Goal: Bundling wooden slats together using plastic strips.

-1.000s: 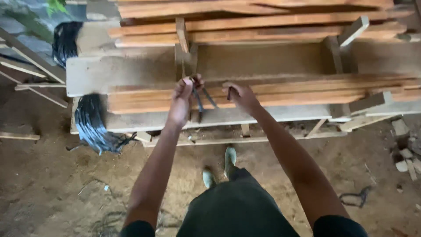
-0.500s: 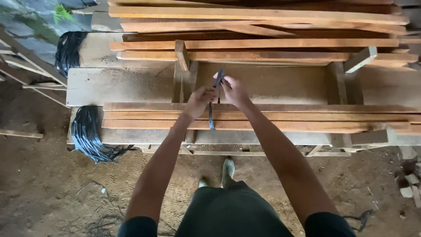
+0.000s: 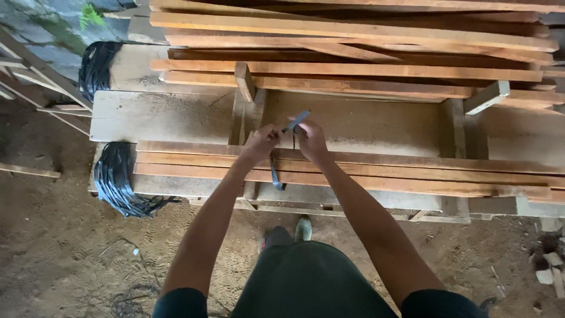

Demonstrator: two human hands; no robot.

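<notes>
My left hand [image 3: 261, 143] and my right hand [image 3: 311, 139] meet over a bundle of long wooden slats [image 3: 382, 171] lying on a wooden workbench [image 3: 159, 115]. Both hands grip a dark strap [image 3: 275, 176]. One end of it sticks up to the right above my right hand, and a loop hangs down over the front of the slats. An upright wooden post [image 3: 244, 82] of the bench stands just behind my hands.
A larger stack of planks [image 3: 353, 47] lies at the back. A bunch of black straps [image 3: 120, 179] hangs off the bench's left end, another bunch [image 3: 97, 65] further back. Loose slats [image 3: 35, 88] lean at the left. Dirt floor [image 3: 76, 253] below; wood scraps [image 3: 550, 265] at the right.
My hands have come together from apart and moved slightly lower over the slats. The strap now runs between both hands, with its end pointing up to the right.
</notes>
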